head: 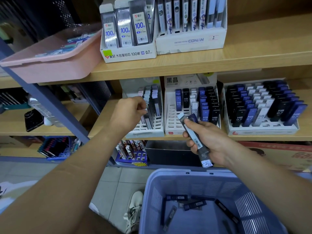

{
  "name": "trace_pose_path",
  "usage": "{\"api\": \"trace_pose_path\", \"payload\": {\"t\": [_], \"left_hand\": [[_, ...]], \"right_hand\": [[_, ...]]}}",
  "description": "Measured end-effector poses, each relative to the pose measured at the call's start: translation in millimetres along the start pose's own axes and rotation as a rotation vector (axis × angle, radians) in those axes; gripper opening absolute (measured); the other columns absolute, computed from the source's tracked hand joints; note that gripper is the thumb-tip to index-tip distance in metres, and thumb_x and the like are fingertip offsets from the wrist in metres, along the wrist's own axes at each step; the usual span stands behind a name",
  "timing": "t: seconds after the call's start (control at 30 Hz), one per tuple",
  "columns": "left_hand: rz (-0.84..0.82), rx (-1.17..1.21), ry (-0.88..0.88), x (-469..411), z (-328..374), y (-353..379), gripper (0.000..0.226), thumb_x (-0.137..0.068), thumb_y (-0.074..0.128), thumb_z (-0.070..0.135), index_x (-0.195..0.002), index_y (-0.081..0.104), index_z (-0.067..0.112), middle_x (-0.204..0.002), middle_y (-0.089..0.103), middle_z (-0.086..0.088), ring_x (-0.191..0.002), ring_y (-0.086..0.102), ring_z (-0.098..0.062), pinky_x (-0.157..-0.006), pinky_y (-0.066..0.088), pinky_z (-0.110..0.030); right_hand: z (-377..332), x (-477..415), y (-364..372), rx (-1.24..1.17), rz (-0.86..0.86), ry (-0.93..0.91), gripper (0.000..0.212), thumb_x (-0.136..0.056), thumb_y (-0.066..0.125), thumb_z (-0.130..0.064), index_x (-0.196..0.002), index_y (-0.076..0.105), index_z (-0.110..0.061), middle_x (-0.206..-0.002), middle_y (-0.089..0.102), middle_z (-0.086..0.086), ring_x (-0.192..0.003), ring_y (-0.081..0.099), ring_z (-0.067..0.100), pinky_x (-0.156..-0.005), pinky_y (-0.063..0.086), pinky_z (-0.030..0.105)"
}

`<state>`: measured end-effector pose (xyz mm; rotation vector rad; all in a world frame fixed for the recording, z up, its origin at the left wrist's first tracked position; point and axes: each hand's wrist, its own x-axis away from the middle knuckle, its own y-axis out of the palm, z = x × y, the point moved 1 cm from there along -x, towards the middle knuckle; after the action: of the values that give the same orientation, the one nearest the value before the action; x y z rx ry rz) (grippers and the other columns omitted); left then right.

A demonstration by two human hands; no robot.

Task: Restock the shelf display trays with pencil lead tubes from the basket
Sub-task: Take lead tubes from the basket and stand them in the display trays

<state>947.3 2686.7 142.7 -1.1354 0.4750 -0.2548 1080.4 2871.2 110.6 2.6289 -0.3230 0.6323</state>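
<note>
My left hand reaches into the left white display tray on the middle shelf, its fingers pinching the top of a lead tube standing in the tray's slots. My right hand grips a small bundle of lead tubes, white-capped and dark blue, in front of the middle HB 0.5 tray. That tray is partly filled with blue, black and white tubes. The HB 0.7 tray to the right is nearly full. Below, the blue plastic basket holds several loose dark tubes.
A pink bin overhangs the upper shelf at left. Two boxes of 0.7 leads and Conan leads stand on the upper shelf. A blue shelf post slants at left. More stock trays sit on the bottom shelf. A white shoe is on the tiled floor.
</note>
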Motion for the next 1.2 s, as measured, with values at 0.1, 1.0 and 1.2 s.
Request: {"api": "trace_pose_path", "payload": {"t": [0.1,1.0,1.2], "left_hand": [[0.008,-0.056,-0.016,-3.2,-0.2,-1.6,0.006,-0.085,0.070,0.016,-0.080,0.067,0.014,-0.075,0.065,0.001,-0.070,0.058,-0.015,-0.070,0.051,-0.029],[-0.224,0.946,-0.356,7.4,3.6,-54.1,0.023,-0.080,0.063,-0.009,-0.097,0.066,0.006,-0.080,0.072,-0.014,-0.070,0.071,-0.020,-0.060,0.058,-0.021],[-0.113,0.748,-0.415,31.4,-41.7,-76.2,0.016,-0.079,0.068,-0.007,-0.091,0.069,0.003,-0.080,0.073,-0.016,-0.066,0.070,-0.012,-0.064,0.057,-0.018]], "right_hand": [[-0.9,1.0,0.2,-0.029,-0.018,0.008,0.027,-0.093,0.064,-0.029,-0.109,0.059,-0.007,-0.071,0.054,0.006,-0.044,0.045,0.011,-0.033,0.036,0.017],[-12.5,9.7,-2.4,0.096,-0.238,0.074,0.012,-0.094,0.058,-0.020,-0.099,0.059,-0.009,-0.067,0.053,0.006,-0.043,0.031,0.008,-0.035,0.023,0.016],[-10.3,10.3,7.0,-0.004,-0.114,0.109,0.025,-0.094,0.055,-0.006,-0.117,0.061,0.003,-0.072,0.060,0.011,-0.056,0.051,0.016,-0.046,0.045,0.023]]}}
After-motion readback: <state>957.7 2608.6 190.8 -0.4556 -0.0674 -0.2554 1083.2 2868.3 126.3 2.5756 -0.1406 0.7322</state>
